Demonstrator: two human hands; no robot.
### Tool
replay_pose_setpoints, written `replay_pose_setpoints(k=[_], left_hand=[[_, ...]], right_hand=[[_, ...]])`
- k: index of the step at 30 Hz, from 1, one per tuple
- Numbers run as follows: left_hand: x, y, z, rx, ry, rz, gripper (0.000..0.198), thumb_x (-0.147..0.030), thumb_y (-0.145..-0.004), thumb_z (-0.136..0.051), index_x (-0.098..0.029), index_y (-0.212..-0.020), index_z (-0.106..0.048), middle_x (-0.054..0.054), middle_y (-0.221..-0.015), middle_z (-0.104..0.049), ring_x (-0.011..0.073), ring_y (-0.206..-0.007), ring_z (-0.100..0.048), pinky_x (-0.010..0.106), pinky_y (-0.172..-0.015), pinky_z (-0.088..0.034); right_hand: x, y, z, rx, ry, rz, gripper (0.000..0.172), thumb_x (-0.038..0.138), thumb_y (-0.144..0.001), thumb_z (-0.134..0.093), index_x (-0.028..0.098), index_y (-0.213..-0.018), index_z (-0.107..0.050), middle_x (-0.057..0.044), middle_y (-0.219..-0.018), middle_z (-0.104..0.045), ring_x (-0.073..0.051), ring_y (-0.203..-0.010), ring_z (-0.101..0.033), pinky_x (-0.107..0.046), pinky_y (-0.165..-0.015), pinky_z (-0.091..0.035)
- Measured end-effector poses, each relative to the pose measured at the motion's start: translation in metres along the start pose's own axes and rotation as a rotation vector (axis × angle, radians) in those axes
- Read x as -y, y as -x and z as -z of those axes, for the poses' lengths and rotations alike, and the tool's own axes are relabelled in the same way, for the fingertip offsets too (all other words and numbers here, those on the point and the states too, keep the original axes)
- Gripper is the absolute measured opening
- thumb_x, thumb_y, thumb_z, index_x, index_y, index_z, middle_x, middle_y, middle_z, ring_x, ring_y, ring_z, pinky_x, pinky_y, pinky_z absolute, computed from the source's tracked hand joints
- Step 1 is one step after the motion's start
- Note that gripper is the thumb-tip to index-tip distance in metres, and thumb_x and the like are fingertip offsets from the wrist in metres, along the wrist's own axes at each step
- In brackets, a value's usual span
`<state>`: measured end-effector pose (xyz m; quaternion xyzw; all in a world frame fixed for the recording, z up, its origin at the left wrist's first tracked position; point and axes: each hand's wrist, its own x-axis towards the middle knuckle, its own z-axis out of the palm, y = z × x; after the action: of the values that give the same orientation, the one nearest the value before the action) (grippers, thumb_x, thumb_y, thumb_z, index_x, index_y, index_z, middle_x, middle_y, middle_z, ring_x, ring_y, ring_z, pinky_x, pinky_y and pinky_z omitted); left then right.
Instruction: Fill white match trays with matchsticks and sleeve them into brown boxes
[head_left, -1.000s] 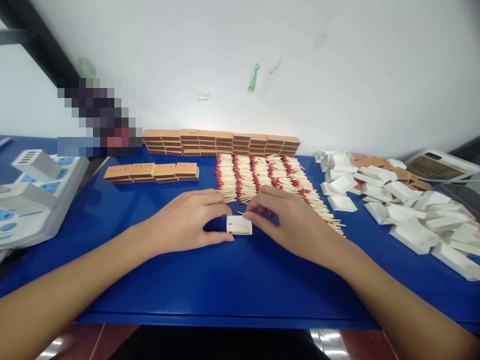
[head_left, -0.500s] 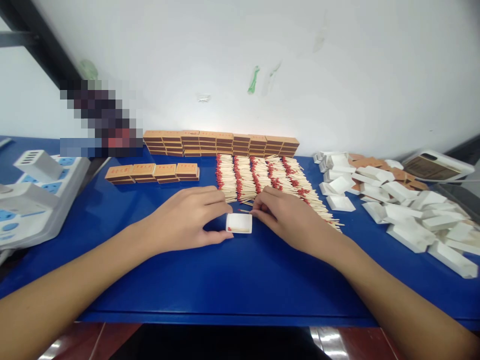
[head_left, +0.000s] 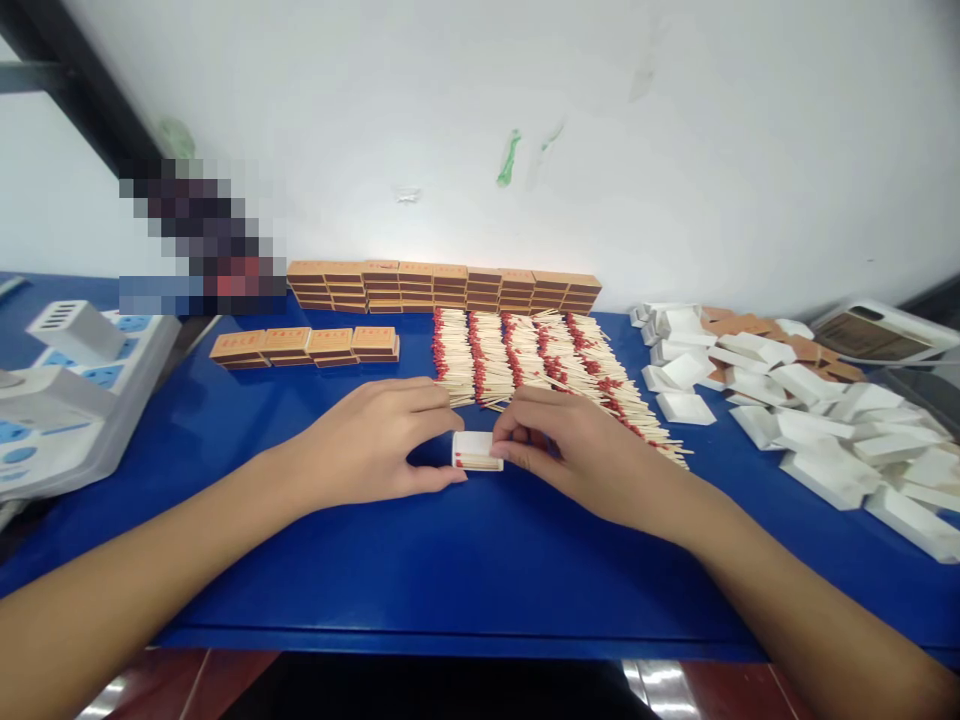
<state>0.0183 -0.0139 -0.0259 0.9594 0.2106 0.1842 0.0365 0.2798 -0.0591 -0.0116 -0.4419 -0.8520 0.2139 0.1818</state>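
My left hand [head_left: 379, 435] grips the left end of a small white matchbox tray [head_left: 472, 440], thumb at the near side and fingers at the far side. The tray sits on the blue tabletop with its open side up. At its right end, my right hand [head_left: 574, 450] pinches a match [head_left: 478, 456] that lies lengthwise in the tray, its red head to the left. Another match lies beside it, along the tray's near wall. Just beyond both hands, loose red-headed matches [head_left: 487, 355] are spread in rows.
Closed orange matchboxes [head_left: 435, 285] are stacked along the wall, with a shorter row [head_left: 304, 345] at left. White empty trays [head_left: 817, 430] are heaped at right, near a phone [head_left: 885, 330]. A power strip [head_left: 142, 390] with plugged-in adapters stands at far left.
My right hand has moved from beside the tray's far right corner to over its right end, bringing a match down into it. My left hand stays on the tray.
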Motion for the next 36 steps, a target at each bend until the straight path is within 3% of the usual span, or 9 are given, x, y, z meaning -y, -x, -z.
replay_pose_setpoints(k=[3,6,12,19,27,36], left_hand=[[0.0,0.001,0.0,-0.002,-0.005,-0.01,0.03,-0.045,-0.099,-0.07,-0.017,-0.107,-0.073,0.004,-0.091,-0.069,0.0195,-0.086,-0.066,0.034,-0.081,-0.051],[-0.002,0.0,0.001,0.013,-0.002,-0.006,0.031,-0.047,-0.099,-0.069,-0.017,-0.105,-0.073,0.004,-0.091,-0.07,0.0198,-0.086,-0.066,0.034,-0.08,-0.05],[-0.004,-0.001,0.001,0.048,0.029,0.018,0.03,-0.046,-0.098,-0.07,-0.018,-0.104,-0.074,0.003,-0.089,-0.071,0.0183,-0.084,-0.067,0.031,-0.077,-0.049],[-0.001,0.0,0.0,0.058,0.029,0.045,0.031,-0.048,-0.097,-0.071,-0.018,-0.105,-0.074,0.003,-0.089,-0.07,0.0187,-0.084,-0.067,0.032,-0.074,-0.047],[0.0,-0.002,0.001,0.071,0.033,0.096,0.03,-0.047,-0.097,-0.071,-0.019,-0.104,-0.075,0.003,-0.09,-0.07,0.0185,-0.084,-0.066,0.031,-0.069,-0.044],[-0.002,-0.001,-0.001,0.056,0.048,0.071,0.03,-0.046,-0.097,-0.071,-0.017,-0.101,-0.074,0.003,-0.088,-0.069,0.0189,-0.084,-0.066,0.032,-0.074,-0.046]], right_hand=[[-0.006,-0.002,0.004,-0.12,0.059,-0.046,0.013,0.026,-0.104,-0.063,0.021,-0.092,-0.067,-0.001,-0.086,-0.066,-0.016,-0.075,-0.059,-0.029,-0.069,-0.043],[-0.014,-0.004,0.001,-0.154,0.169,-0.104,0.01,0.025,-0.102,-0.064,0.021,-0.094,-0.067,-0.003,-0.088,-0.067,-0.018,-0.078,-0.061,-0.031,-0.068,-0.042],[-0.021,-0.014,-0.011,-0.098,0.372,-0.164,0.014,0.027,-0.104,-0.062,0.019,-0.091,-0.063,-0.007,-0.093,-0.069,-0.022,-0.084,-0.063,-0.033,-0.071,-0.043],[-0.015,-0.015,-0.004,0.026,0.371,-0.226,0.016,0.025,-0.108,-0.056,0.018,-0.095,-0.062,-0.01,-0.103,-0.071,-0.024,-0.092,-0.067,-0.035,-0.077,-0.046],[-0.002,0.0,0.004,-0.019,0.155,-0.049,0.013,0.026,-0.109,-0.054,0.022,-0.098,-0.058,-0.006,-0.103,-0.069,-0.021,-0.09,-0.067,-0.032,-0.074,-0.048],[0.01,-0.003,-0.015,0.038,0.325,0.028,0.009,0.021,-0.107,-0.058,0.018,-0.099,-0.062,-0.008,-0.102,-0.07,-0.02,-0.081,-0.068,-0.032,-0.068,-0.047]])
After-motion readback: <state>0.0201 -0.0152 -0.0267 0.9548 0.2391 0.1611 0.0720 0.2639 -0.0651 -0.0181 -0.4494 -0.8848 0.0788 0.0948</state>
